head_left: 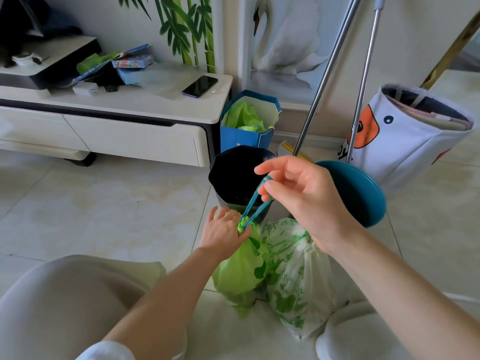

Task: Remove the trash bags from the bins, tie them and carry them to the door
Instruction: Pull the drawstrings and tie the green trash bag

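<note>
While I pull the teal drawstring [255,201] up with my right hand [298,193], pinching its loop, my left hand [223,232] grips the gathered neck of the green trash bag [241,271] on the floor at lower centre. I judge the tying is underway. Next: cinch tight, beside the white bag [298,276], below the black bin [239,172].

green bag [241,271]: thin glossy plastic | bin [233,175]: dark glossy plastic | floor [109,209]: polished tile
</note>
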`<state>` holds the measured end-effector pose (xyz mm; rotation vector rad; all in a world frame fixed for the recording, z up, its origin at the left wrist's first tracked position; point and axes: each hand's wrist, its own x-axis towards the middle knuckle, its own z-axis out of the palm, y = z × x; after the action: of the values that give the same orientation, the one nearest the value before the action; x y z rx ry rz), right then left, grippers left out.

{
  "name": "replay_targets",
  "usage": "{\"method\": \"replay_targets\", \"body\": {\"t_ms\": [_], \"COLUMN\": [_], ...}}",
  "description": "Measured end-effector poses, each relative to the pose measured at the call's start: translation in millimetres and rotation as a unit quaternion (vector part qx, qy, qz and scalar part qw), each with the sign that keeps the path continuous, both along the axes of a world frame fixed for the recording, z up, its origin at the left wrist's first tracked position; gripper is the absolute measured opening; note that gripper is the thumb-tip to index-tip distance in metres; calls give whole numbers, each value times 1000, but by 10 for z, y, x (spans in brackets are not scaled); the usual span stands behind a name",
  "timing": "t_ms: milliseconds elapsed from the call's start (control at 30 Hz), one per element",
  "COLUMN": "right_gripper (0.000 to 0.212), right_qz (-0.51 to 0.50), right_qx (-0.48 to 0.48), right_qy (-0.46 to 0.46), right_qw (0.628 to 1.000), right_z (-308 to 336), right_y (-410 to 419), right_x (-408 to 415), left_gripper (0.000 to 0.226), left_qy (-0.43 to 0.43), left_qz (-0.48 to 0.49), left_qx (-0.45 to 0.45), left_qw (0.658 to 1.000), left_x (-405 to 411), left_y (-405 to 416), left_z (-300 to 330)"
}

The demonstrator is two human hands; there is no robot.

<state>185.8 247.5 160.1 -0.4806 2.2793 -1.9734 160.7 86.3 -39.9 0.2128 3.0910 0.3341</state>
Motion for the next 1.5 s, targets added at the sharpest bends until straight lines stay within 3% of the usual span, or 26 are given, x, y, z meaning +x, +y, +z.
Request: {"method": "replay_targets", "body": {"t_ms": [233, 300, 400, 467, 600, 767, 933, 1033, 1167, 1267, 1400, 1500], "right_gripper": [16, 17, 17, 18, 20, 23, 23, 23, 27, 26, 24, 17], "right_qz": [-25, -23, -21, -23, -18, -12, -15, -56, -162, -207, -223, -223], "right_qx": [29, 16, -1, -15, -21, -28, -40, -75, -122, -50, 145, 216], "right_qy": [22, 24, 20, 19, 22, 26, 17, -13, -69, -66, 42, 87], "right_qw": [999, 999, 1000, 999, 999, 999, 999, 995, 977, 975, 963, 947], "right_z": [-35, -39, -27, -11, 1, 8, -6, -16, -49, -147, -252, -222], "right_y": [47, 58, 58, 54, 18, -7, 15, 68, 197, 256, 297, 360], "right_x": [-93, -85, -93, -101, -84, -56, -69, -133, -259, -323, -334, -325], "left_gripper": [78, 71, 37, 22, 28, 21, 17, 20, 6, 6, 9, 13], "left_qy": [-152, -140, -48, -38, -107, -185, -193, -230, -244, -228, -223, -227], "left_qz": [-50, -61, -73, -76, -58, 9, -31, -7, 4, 22, 57, 89], "left_qx": [45, 90, 179, 195, 183, 336, 246, 282, 351, 349, 335, 337], "left_qw": [986, 984, 980, 977, 975, 924, 949, 931, 904, 909, 914, 909], "left_x": [122, 123, 137, 180, 212, 214, 130, 64, 16, -2, -5, -7], "left_y": [-159, -146, -52, -22, -134, -96, -27, -89, -164, -211, -274, -322], "left_z": [300, 527, 914, 1126, 1242, 1140, 1103, 1135, 1188, 1133, 1070, 1041]}}
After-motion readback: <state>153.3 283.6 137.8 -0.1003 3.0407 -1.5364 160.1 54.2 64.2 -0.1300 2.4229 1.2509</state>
